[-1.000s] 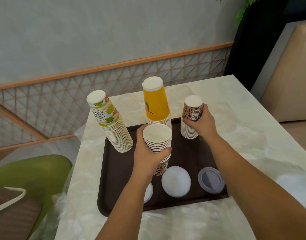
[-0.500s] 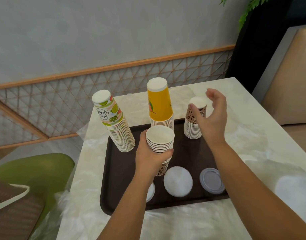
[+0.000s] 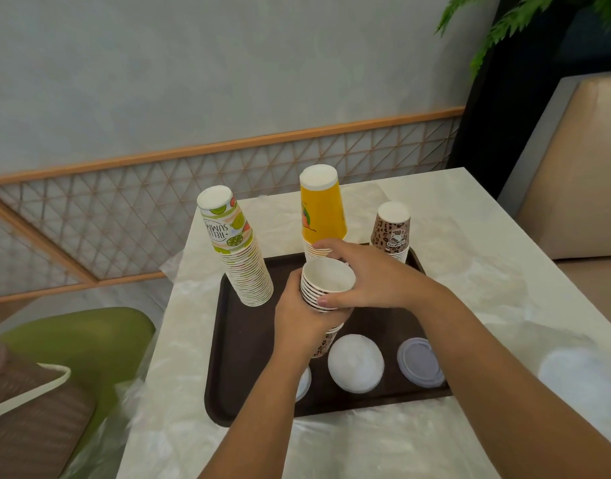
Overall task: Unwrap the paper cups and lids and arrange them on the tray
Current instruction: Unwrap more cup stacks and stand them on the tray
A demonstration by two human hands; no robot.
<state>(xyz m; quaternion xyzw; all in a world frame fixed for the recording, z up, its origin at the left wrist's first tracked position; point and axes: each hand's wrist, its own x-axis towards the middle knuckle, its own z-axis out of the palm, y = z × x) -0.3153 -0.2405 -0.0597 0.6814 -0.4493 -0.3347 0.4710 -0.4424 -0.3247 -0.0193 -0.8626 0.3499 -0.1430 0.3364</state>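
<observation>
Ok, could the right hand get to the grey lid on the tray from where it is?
Probably yes. The grey lid lies uncovered just under the right forearm, but the right hand is gripping the cup stack.

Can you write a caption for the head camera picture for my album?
Both hands, left and right, grip an open-side-up cup stack over the brown tray.

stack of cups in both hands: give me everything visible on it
The held cup stack is nested paper cups, mouths up, white inside, rolled rims layered; brown leopard-style print shows at its base. It tilts slightly above the dark tray. The left hand wraps its near side; the right hand grips the upper cups by the rim.
</observation>
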